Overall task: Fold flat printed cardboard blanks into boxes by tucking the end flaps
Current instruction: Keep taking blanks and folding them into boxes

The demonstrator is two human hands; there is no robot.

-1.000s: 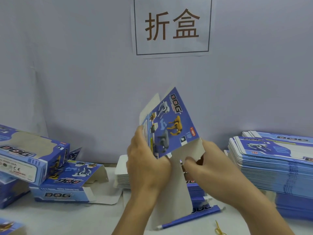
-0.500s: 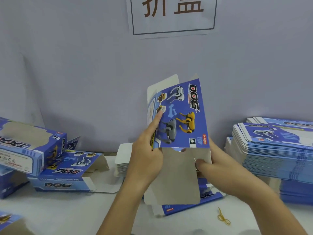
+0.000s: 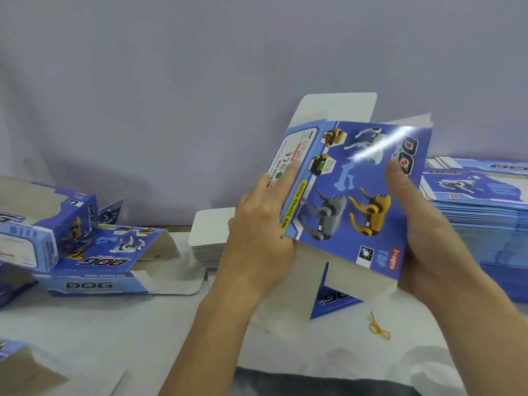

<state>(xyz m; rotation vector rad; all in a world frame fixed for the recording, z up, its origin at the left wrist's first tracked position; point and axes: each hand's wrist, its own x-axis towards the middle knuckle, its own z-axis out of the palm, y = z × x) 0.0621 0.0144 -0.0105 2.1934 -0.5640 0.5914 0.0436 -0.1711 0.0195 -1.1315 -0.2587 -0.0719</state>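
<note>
I am holding the box blank (image 3: pixel 354 195) up over the counter (image 3: pixel 143 338), just past the yellow rubber band (image 3: pixel 378 330). My left hand (image 3: pixel 257 238) is pinching its left edge, with one finger lying flat on the side panel. My right hand (image 3: pixel 425 232) is gripping its right edge, thumb pressed on the dog picture. I think the blank could slip or bend in the wrong place if I am squeezing too hard, because it is thin and shiny. Its long way is running up and away from me. The printed face is pointing at me, the white end flaps pointing up. Beyond it, the stack of flat blanks (image 3: pixel 483 212) is waiting on its right.
</note>
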